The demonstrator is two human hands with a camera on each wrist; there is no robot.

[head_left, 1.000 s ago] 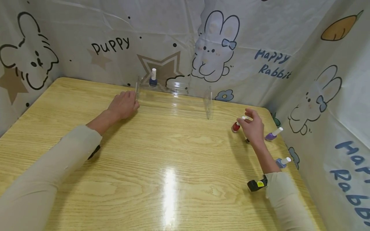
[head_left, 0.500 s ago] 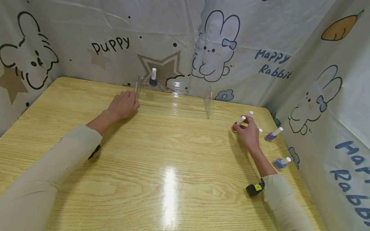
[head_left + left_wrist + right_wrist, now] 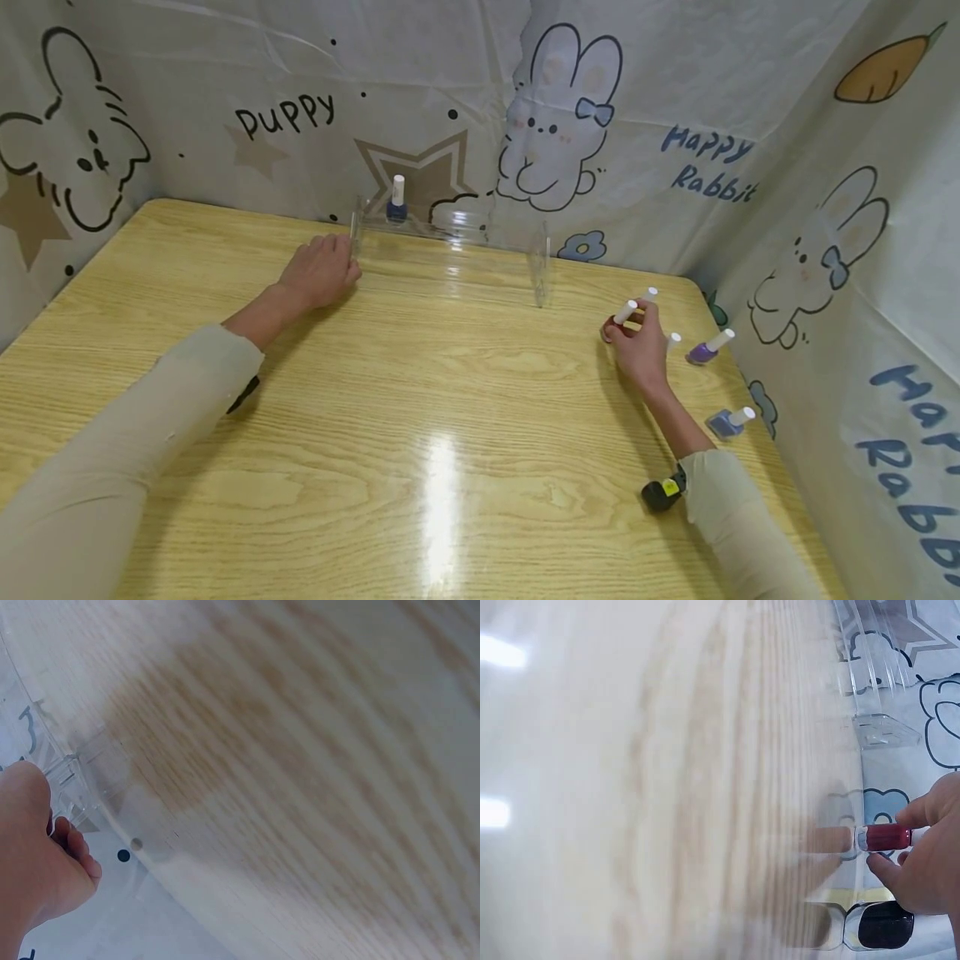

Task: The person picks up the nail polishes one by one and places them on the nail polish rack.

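A clear acrylic rack stands at the back of the table, with a navy nail polish bottle upright on its upper left. My left hand grips the rack's left end panel, fingers curled; the left wrist view shows only part of this hold. At the right, my right hand pinches a red nail polish bottle between thumb and fingers. Its white cap points up, and the fingers cover part of the glass. Whether its base touches the table I cannot tell.
Near the table's right edge stand a purple bottle and a grey-blue bottle. Two more white caps show behind and beside my right hand. A black bottle is close to that hand. Printed cloth hangs behind the table.
My right hand has moved slightly left and down, and its fingers have taken hold of the red nail polish bottle. The left hand and the rack stay where they were.
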